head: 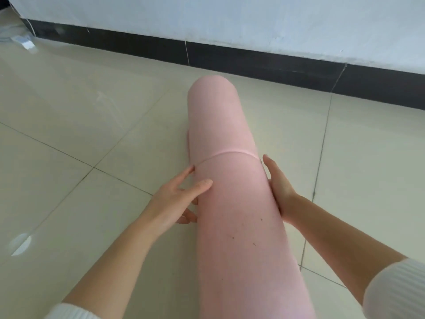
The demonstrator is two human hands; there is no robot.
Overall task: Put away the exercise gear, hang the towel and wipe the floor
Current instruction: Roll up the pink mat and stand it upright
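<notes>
Rolled pink mat [230, 134] lies on floor [92, 111], far end toward wall [230, 19]. Left hand [179, 196] and right hand [279, 187] flank it, forearms extended, fingers [270, 166] straight, pressing its sides, not gripping.

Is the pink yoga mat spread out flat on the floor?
No, the pink yoga mat is rolled into a tube between the left hand and right hand.

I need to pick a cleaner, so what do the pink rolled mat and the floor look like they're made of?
Pink rolled mat: likely soft foam, matte, with faint specks on it. Floor: seemingly glazed ceramic tile, glossy; grout lines and reflections show.
</notes>
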